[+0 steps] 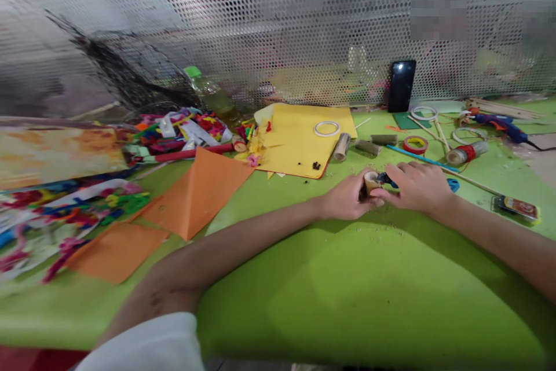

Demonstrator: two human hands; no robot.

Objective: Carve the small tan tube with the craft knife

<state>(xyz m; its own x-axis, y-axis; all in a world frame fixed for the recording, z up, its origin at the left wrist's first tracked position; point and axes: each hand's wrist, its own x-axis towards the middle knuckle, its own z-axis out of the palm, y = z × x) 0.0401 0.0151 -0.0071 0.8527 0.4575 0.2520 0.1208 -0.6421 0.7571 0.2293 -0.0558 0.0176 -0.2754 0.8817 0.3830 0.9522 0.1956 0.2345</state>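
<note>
Over the green table, my left hand (347,196) is wrapped round a short brown hollow tube (372,183), its pale open end facing up. My right hand (419,188) grips a blue-handled tool (453,185); its dark front part touches or reaches into the tube's open end. Most of the tool is covered by my fingers, so its exact kind does not show. Small shavings (386,226) lie scattered on the table below both hands. Similar short tubes (342,146) lie just beyond my left hand.
Yellow sheets (299,133) bear a white tape ring (326,128). Orange paper (195,191) and colourful scraps (182,128) lie left. A black phone (402,86) leans on the perforated metal screen (304,24). Right are red tape (415,144), a glue gun (499,123) and a stick (478,183).
</note>
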